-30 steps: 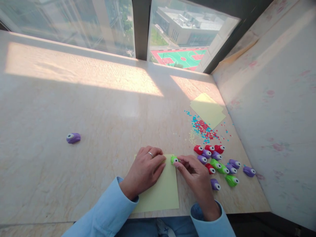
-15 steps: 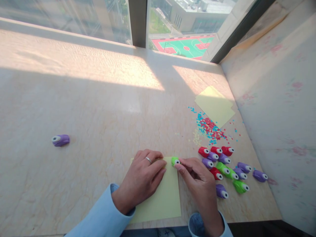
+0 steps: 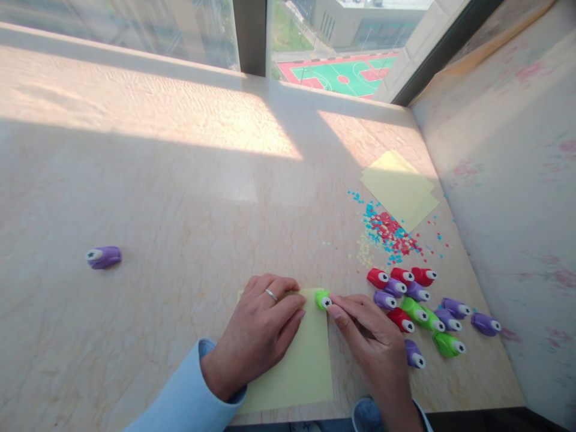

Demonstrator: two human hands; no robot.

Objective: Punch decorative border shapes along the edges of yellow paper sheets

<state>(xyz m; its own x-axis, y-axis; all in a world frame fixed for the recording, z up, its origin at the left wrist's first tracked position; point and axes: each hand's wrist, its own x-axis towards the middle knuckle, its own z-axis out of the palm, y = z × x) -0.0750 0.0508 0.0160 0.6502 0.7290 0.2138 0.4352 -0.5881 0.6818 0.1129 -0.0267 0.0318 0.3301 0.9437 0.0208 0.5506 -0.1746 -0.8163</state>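
A sheet of yellow paper (image 3: 306,366) lies at the front edge of the marble surface. My left hand (image 3: 261,330), with a ring on one finger, rests on its upper left part, fingers bent and close together, holding it down. At the sheet's upper right corner sits a small green craft punch (image 3: 320,296) with a white button marked with a dark star. My right hand (image 3: 375,342) pinches this punch between thumb and fingers from the right. Whether the paper's edge is inside the punch slot I cannot tell.
Several red, purple and green punches (image 3: 423,312) cluster right of my right hand. Behind them lie scattered paper bits (image 3: 389,234) and a stack of yellow sheets (image 3: 400,186). A lone purple punch (image 3: 104,257) lies far left. A window (image 3: 333,48) and a floral-patterned wall (image 3: 517,180) border the surface.
The view has shifted slightly. Both hands keep nearly the same pose, with the right thumb still at the green punch on the paper's corner.
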